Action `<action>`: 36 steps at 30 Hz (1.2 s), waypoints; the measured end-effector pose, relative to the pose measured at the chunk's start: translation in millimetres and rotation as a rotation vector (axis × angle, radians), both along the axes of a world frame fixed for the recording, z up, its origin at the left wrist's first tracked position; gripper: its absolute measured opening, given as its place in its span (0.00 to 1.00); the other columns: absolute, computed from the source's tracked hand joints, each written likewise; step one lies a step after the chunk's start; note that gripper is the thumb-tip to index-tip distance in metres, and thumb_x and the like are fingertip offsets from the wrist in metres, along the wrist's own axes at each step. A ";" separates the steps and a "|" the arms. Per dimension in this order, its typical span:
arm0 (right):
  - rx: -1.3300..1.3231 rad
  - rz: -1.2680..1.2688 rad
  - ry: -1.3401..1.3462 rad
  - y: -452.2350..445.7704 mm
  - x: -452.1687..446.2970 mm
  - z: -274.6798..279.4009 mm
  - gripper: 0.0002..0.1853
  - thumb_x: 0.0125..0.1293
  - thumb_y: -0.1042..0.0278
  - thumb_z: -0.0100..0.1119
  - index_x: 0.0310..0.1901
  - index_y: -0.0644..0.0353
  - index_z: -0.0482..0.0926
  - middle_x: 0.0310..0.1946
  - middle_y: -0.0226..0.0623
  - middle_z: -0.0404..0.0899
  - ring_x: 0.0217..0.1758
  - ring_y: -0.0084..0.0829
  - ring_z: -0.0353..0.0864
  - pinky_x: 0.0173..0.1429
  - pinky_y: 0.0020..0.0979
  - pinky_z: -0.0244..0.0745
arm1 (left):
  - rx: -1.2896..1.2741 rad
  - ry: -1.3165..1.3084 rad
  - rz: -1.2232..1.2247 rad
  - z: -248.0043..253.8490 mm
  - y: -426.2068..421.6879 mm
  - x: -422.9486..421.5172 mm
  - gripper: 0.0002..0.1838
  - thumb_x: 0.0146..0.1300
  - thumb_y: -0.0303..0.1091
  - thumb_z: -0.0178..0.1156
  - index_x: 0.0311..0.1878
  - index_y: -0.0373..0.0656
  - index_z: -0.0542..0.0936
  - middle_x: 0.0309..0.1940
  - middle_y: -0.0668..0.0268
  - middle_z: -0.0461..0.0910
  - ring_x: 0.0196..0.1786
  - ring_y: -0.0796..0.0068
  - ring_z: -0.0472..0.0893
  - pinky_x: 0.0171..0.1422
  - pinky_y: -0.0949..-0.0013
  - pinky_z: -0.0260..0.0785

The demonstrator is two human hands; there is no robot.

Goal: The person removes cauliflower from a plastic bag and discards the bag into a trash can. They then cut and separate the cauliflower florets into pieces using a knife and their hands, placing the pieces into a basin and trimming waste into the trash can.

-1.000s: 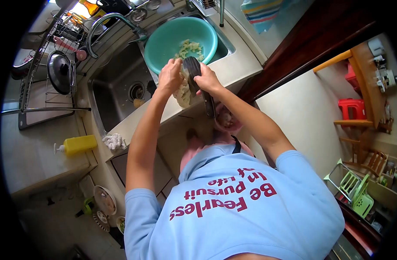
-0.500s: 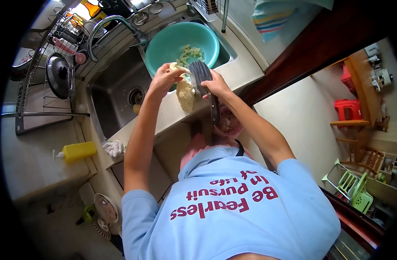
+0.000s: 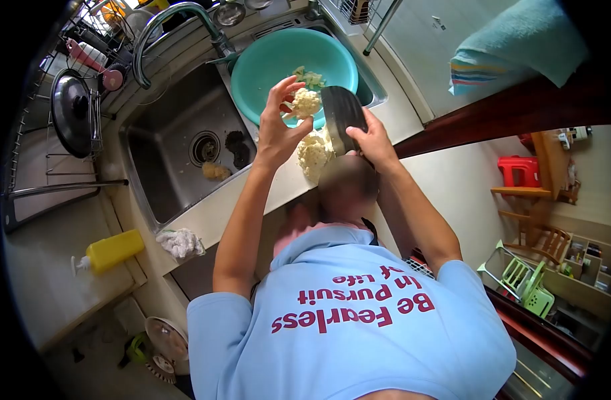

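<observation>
In the head view my left hand curls its thumb and fingers around a pale cauliflower floret, at the near rim of a teal basin. My right hand grips a cleaver, whose wide dark blade stands beside the floret. Below the floret, a larger piece of cauliflower lies at the counter edge, partly behind the blade. Cut pale-green pieces lie inside the basin. The cleaver's handle is mostly hidden by my hand and a blurred patch.
A steel sink with a curved faucet lies left of the basin. A yellow pump bottle and a crumpled white cloth are on the left. A striped towel hangs at upper right.
My left hand has moved right and now holds a rounded floret over the basin's near rim. The cleaver has shifted right, its blade more upright. The camera view has shifted slightly.
</observation>
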State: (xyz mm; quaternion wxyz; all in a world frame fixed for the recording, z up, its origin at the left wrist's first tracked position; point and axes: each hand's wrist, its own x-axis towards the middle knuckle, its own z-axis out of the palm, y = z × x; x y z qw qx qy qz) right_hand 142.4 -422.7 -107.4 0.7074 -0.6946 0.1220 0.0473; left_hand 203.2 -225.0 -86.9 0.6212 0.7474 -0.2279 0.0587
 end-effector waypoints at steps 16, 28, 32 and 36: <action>-0.311 0.098 -0.275 20.9 39.6 57.5 0.13 0.60 0.80 0.56 0.48 0.63 0.76 0.33 0.33 0.78 0.29 0.23 0.74 0.30 0.26 0.72 | -1.068 0.687 -0.227 -32.5 61.2 26.1 0.20 0.64 0.32 0.55 0.59 0.40 0.68 0.57 0.51 0.72 0.57 0.60 0.76 0.65 0.52 0.68; -1.131 0.736 -1.068 131.5 96.9 62.1 0.30 0.49 0.81 0.58 0.56 0.42 0.79 0.44 0.28 0.77 0.40 0.33 0.74 0.34 0.29 0.80 | -1.446 0.750 0.106 -56.5 164.3 19.3 0.22 0.71 0.51 0.46 0.50 0.41 0.75 0.38 0.64 0.77 0.35 0.77 0.76 0.35 0.74 0.68; -1.159 0.819 -1.103 156.0 106.6 57.1 0.30 0.48 0.80 0.58 0.56 0.43 0.78 0.44 0.28 0.77 0.41 0.32 0.74 0.35 0.29 0.80 | -1.410 0.803 0.319 -71.6 175.9 24.2 0.22 0.67 0.59 0.50 0.37 0.47 0.75 0.28 0.69 0.76 0.24 0.81 0.71 0.26 0.78 0.62; -1.156 0.874 -1.166 172.5 114.6 51.8 0.30 0.48 0.79 0.59 0.56 0.45 0.78 0.44 0.31 0.77 0.42 0.32 0.74 0.36 0.29 0.81 | -1.321 0.844 0.587 -74.1 180.2 27.1 0.20 0.68 0.57 0.50 0.35 0.49 0.74 0.26 0.71 0.76 0.22 0.81 0.71 0.23 0.78 0.62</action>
